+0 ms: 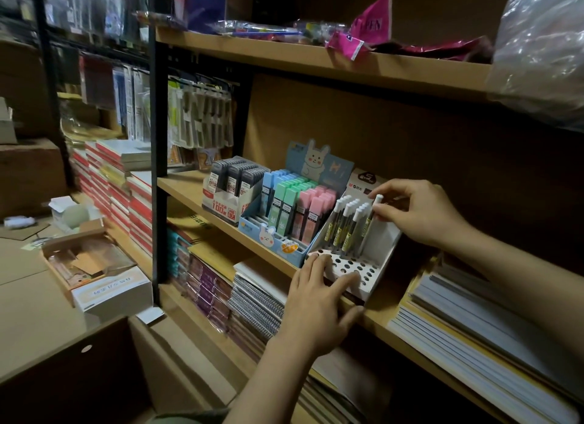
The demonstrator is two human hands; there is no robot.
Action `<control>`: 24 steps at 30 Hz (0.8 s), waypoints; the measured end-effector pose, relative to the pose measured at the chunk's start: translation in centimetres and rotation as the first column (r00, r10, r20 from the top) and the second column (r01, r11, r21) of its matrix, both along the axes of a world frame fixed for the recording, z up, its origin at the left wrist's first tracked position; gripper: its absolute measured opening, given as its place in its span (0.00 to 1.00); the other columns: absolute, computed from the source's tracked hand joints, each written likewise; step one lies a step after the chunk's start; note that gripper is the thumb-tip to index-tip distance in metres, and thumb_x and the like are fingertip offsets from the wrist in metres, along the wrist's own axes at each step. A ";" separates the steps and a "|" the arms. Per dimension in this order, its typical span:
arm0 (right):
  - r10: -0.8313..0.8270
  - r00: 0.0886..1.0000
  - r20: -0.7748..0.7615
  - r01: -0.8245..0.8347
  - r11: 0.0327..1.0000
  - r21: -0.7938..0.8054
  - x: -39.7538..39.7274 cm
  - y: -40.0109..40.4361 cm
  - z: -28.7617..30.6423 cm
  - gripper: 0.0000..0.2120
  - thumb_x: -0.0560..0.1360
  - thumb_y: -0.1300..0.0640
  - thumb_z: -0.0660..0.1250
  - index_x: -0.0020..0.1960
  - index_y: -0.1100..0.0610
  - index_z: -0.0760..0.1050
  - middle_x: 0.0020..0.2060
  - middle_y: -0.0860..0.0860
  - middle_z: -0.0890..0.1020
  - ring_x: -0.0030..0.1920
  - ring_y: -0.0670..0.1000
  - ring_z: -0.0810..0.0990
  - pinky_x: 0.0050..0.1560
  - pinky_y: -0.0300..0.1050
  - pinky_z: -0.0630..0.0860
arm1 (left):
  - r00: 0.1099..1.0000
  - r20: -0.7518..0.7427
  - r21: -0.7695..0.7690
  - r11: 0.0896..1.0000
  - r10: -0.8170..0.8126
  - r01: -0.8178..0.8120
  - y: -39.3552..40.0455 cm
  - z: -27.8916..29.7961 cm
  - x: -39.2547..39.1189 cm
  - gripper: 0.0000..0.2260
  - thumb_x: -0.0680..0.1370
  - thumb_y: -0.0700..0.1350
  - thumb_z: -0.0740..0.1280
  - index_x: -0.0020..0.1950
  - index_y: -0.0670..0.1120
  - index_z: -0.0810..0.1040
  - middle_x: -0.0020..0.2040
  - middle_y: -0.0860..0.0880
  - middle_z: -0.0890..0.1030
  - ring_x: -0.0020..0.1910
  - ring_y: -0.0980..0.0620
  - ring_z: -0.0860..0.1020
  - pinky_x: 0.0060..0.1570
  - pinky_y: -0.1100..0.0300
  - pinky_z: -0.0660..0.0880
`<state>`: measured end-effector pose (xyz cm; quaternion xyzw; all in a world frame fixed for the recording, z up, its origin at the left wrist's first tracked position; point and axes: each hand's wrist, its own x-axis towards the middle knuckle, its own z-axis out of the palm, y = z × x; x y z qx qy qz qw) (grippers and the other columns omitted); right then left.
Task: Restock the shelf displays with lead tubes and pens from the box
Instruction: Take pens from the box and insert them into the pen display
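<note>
A white display stand [379,256] with rows of round holes sits on the middle shelf [189,189]. Several white-capped lead tubes [343,224] stand in its back rows. My right hand [417,210] pinches the white cap of one lead tube [371,221] that stands in the stand's right side. My left hand [319,300] rests with straight fingers on the stand's perforated front. To the left stand a blue rabbit display [284,215] of pastel lead cases and a box of dark lead cases [230,186].
An open cardboard box [85,259] with stock lies on the brown counter [31,313] at the left. Notebooks fill the lower shelf [259,300] and paper stacks [474,322] lie right of the stand. Hanging packets [202,114] and stacked books [120,183] stand further left.
</note>
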<state>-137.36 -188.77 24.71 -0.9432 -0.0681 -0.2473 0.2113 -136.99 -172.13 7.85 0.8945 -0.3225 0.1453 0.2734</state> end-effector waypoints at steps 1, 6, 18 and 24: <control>-0.002 1.000 -0.004 0.002 1.000 -0.006 0.1 0.0 0.0 0.11 0.74 0.60 0.71 0.51 0.45 0.78 0.43 0.42 0.82 0.41 0.32 0.80 0.36 0.23 0.73 | 1.000 -0.006 0.009 1.000 0.002 -0.002 0.0 0.0 0.0 0.23 0.77 0.64 0.59 0.71 0.68 0.57 0.79 0.49 0.47 0.78 0.46 0.40 0.73 0.47 0.43; -0.045 0.999 -0.005 0.045 0.999 -0.021 0.2 0.0 0.0 0.11 0.73 0.59 0.73 0.53 0.49 0.77 0.42 0.41 0.80 0.40 0.37 0.81 0.34 0.25 0.73 | 1.000 -0.003 -0.012 1.000 0.017 -0.017 -0.2 0.0 0.1 0.23 0.77 0.64 0.59 0.71 0.67 0.58 0.78 0.49 0.51 0.78 0.46 0.42 0.74 0.46 0.50; -0.120 0.992 -0.049 0.110 0.980 -0.166 1.0 0.8 -1.2 0.10 0.71 0.62 0.75 0.51 0.57 0.81 0.49 0.51 0.82 0.44 0.43 0.78 0.42 0.31 0.73 | 0.998 0.057 -0.005 1.000 0.020 -0.020 0.0 -0.1 0.7 0.22 0.77 0.61 0.62 0.71 0.65 0.63 0.74 0.49 0.57 0.76 0.47 0.50 0.71 0.48 0.60; -0.082 0.994 0.069 0.091 0.987 -0.135 -1.2 2.6 -0.5 0.19 0.72 0.60 0.74 0.63 0.56 0.77 0.54 0.51 0.78 0.46 0.44 0.77 0.42 0.29 0.72 | 0.993 -0.090 0.066 0.994 -0.080 0.086 2.2 3.0 1.0 0.23 0.77 0.53 0.66 0.71 0.59 0.66 0.73 0.51 0.62 0.73 0.49 0.61 0.69 0.51 0.67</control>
